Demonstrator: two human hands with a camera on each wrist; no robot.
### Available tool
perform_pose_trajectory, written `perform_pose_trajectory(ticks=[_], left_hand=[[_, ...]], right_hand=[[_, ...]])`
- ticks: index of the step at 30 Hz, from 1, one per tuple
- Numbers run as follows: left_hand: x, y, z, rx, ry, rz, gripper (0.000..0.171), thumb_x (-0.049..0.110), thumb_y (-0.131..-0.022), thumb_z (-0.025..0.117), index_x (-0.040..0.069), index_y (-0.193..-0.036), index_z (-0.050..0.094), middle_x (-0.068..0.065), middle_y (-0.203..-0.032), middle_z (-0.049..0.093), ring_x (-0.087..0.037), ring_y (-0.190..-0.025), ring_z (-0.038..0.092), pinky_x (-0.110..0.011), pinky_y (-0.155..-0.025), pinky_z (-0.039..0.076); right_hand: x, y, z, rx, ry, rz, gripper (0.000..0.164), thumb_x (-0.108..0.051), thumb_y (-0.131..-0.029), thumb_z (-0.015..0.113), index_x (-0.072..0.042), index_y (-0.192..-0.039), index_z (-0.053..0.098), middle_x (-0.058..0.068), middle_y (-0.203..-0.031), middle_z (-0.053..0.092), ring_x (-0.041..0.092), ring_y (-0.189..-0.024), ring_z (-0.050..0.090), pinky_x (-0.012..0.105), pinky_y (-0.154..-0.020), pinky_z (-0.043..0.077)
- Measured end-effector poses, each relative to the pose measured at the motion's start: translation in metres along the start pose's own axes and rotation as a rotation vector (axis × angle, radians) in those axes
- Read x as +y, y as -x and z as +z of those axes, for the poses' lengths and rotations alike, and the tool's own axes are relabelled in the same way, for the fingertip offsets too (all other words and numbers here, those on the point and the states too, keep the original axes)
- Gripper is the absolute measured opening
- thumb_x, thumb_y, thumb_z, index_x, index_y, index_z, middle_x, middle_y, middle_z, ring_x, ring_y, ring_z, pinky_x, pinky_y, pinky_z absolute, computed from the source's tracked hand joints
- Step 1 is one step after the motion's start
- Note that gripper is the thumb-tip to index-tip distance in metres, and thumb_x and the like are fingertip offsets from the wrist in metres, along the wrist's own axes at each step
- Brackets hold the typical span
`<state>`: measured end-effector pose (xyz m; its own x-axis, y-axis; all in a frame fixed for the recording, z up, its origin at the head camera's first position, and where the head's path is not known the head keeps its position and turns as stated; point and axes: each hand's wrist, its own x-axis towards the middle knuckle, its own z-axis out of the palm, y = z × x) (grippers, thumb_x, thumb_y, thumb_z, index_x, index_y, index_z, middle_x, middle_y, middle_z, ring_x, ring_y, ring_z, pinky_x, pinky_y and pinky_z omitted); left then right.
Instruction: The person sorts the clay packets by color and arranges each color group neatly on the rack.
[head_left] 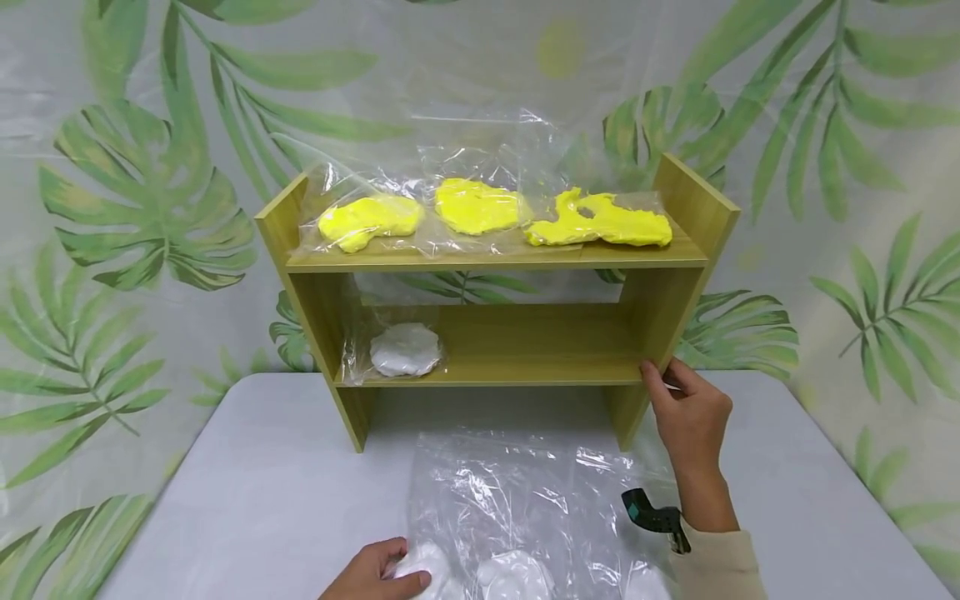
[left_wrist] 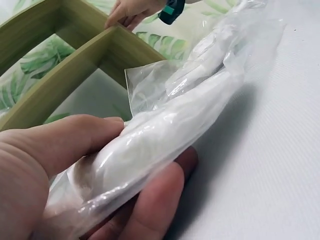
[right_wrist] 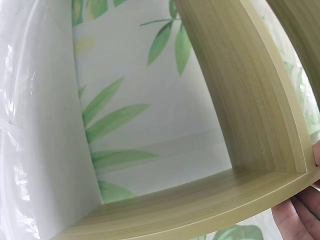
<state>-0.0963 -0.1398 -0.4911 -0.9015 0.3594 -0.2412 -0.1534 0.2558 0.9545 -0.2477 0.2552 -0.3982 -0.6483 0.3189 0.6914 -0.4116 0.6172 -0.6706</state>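
Note:
A two-tier wooden shelf (head_left: 525,333) stands on the table. My right hand (head_left: 690,408) grips the shelf's right side panel near the lower board, thumb at the front edge and the other fingers partly hidden behind it. Close to the table's near edge, my left hand (head_left: 367,575) holds a clear bag of white clay-like material (left_wrist: 145,145) between thumb and fingers. Beside that lie a second bagged white lump (head_left: 516,577) and a third bagged white lump (head_left: 647,582), both cut off by the head view's lower edge.
Three bagged yellow lumps, the middle one (head_left: 480,207) among them, lie on the upper board. One bagged white lump (head_left: 405,349) sits at the left of the lower board. A leaf-patterned cloth (head_left: 165,192) hangs behind the white table (head_left: 247,467).

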Motion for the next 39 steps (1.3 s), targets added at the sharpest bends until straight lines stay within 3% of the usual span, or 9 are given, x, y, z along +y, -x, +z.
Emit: perform_pose_trajectory(ticks=[3,4,9,14,20,24,39], left_hand=[[-0.001,0.001,-0.002,-0.081,0.121,0.029,0.035,0.02,-0.092,0.065,-0.008,-0.114,0.062,-0.01,-0.098,0.071,-0.011,-0.08,0.065,-0.02,-0.072,0.052],[-0.002,0.002,-0.003,-0.097,0.152,0.032,0.036,0.019,-0.092,0.065,-0.008,-0.116,0.061,-0.012,-0.1,0.071,-0.012,-0.081,0.066,-0.02,-0.072,0.053],[-0.003,0.004,-0.005,-0.145,0.258,0.005,0.036,0.018,-0.093,0.064,-0.008,-0.118,0.059,-0.015,-0.099,0.071,-0.014,-0.079,0.067,-0.023,-0.068,0.055],[-0.002,0.003,-0.008,-0.159,0.276,-0.028,0.042,0.019,-0.093,0.064,-0.009,-0.122,0.053,-0.011,-0.099,0.069,-0.013,-0.082,0.066,-0.024,-0.071,0.055],[-0.005,0.004,-0.015,-0.295,0.396,-0.01,0.04,0.013,-0.097,0.057,-0.011,-0.127,0.046,-0.018,-0.111,0.066,-0.02,-0.094,0.067,-0.03,-0.08,0.054],[-0.006,0.005,-0.018,-0.338,0.404,-0.003,0.032,0.014,-0.099,0.054,-0.008,-0.121,0.053,-0.018,-0.108,0.068,-0.018,-0.092,0.067,-0.028,-0.078,0.055],[-0.005,0.007,-0.021,-0.369,0.395,0.034,0.025,0.011,-0.1,0.05,-0.005,-0.117,0.057,-0.012,-0.101,0.07,-0.013,-0.085,0.068,-0.026,-0.074,0.055]], right_hand=[[0.0,0.0,0.0,0.0,-0.001,0.0,0.024,-0.021,-0.087,0.072,-0.003,-0.102,0.075,0.015,-0.087,0.073,-0.022,-0.072,0.053,0.003,-0.061,0.043],[-0.001,0.0,0.0,-0.001,-0.003,0.0,0.024,-0.021,-0.087,0.072,-0.003,-0.102,0.075,0.015,-0.087,0.073,-0.022,-0.072,0.053,0.003,-0.061,0.043],[0.0,0.0,0.0,0.0,-0.006,-0.008,0.022,-0.02,-0.087,0.073,-0.003,-0.101,0.076,0.014,-0.085,0.073,-0.022,-0.072,0.053,0.003,-0.061,0.043],[0.001,0.0,0.0,0.003,-0.007,-0.013,0.021,-0.019,-0.086,0.073,-0.004,-0.101,0.076,0.014,-0.085,0.073,-0.022,-0.072,0.053,0.003,-0.061,0.043],[-0.001,0.0,0.0,-0.002,-0.009,-0.012,0.022,-0.019,-0.087,0.072,-0.004,-0.103,0.075,0.014,-0.087,0.073,-0.023,-0.072,0.053,0.003,-0.061,0.043],[-0.002,0.0,-0.001,-0.001,-0.013,-0.014,0.022,-0.018,-0.087,0.072,-0.003,-0.103,0.075,0.015,-0.087,0.073,-0.023,-0.072,0.053,0.003,-0.061,0.043],[-0.001,0.0,-0.001,-0.003,-0.015,-0.004,0.023,-0.019,-0.087,0.072,-0.003,-0.104,0.075,0.015,-0.088,0.073,-0.023,-0.073,0.053,0.002,-0.062,0.043]])
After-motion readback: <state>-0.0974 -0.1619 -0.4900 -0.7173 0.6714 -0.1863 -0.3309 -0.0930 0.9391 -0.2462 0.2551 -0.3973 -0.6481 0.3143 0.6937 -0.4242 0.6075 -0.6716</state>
